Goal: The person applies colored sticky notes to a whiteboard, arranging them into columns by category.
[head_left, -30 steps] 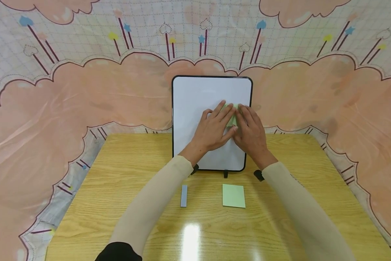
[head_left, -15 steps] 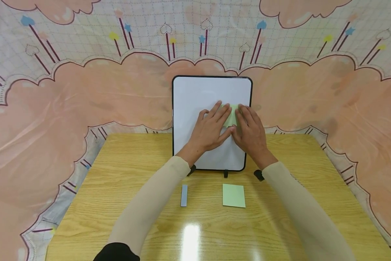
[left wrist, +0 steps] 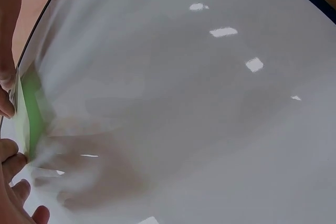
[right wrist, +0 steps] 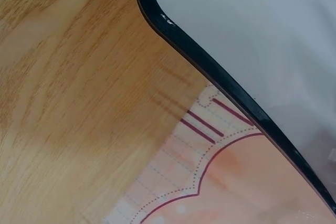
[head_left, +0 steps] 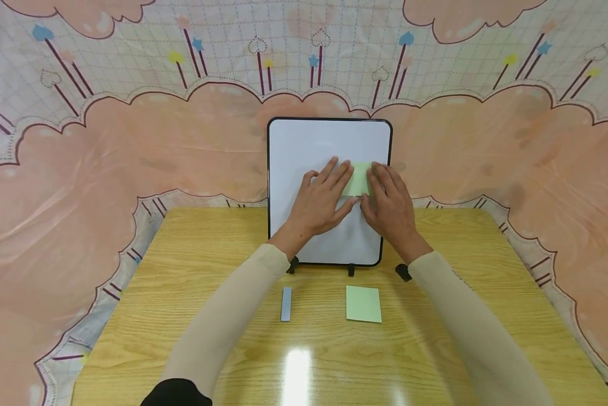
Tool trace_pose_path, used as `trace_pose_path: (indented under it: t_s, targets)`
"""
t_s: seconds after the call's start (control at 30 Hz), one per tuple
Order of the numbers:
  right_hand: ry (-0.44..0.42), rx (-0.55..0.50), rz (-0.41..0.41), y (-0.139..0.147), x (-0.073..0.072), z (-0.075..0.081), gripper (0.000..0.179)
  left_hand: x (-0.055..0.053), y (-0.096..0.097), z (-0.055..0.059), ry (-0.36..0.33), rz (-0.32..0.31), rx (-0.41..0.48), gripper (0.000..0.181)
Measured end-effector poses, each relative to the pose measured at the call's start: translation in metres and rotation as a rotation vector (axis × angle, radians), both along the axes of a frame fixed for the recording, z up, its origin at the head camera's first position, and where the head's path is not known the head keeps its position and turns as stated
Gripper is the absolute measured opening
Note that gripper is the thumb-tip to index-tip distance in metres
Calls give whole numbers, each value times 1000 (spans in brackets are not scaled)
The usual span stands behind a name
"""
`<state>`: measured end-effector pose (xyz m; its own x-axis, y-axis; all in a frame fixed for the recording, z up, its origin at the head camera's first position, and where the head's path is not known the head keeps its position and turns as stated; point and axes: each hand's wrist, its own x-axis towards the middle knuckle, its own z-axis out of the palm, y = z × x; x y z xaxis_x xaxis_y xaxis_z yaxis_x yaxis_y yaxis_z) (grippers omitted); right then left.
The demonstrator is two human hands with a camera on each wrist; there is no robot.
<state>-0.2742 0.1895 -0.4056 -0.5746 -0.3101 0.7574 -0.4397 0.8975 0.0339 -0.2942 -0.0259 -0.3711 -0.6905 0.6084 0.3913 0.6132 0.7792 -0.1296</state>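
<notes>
A light green sticky note [head_left: 358, 180] lies against the right half of a black-framed whiteboard [head_left: 304, 144]. My left hand [head_left: 315, 204] touches the note's left side with fingers spread and extended. On the opposite side, the fingers of my right hand [head_left: 391, 207] rest over the note's right edge. In the left wrist view the sticky note [left wrist: 33, 114] appears nearly edge-on, partly standing off the board, with fingertips of both hands at it. The right wrist view holds only the board's black frame [right wrist: 231, 95], table and backdrop, with no hand visible.
On the wooden table [head_left: 207, 270], a green sticky note pad [head_left: 363, 304] and a narrow blue-grey strip [head_left: 285, 304] lie in front of the board. Small black feet [head_left: 351, 270] support the board. A patterned cloth backdrop [head_left: 197, 146] surrounds the table.
My left hand has slid left across the note, uncovering more of its green surface. The right hand stays almost in place at the right edge.
</notes>
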Motion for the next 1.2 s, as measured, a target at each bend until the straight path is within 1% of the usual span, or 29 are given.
trace_pose_path:
  t_s: [0.27,0.67,0.83,1.07,1.2]
  targets:
    - [-9,-13,-4,0,2,-1,57,2,-5,-2,6,-6,7,72]
    - [1,-8,14,2,6,-7,55,6,-10,-8,27,-17,-6,73]
    - [6,-13,28,2,9,-10,54,11,-12,-12,21,-37,11,73]
    - [16,-31,32,0,15,-17,54,18,-17,-18,30,-76,54,71]
    - [3,-40,33,0,20,-19,53,23,-19,-22,12,-88,80,70]
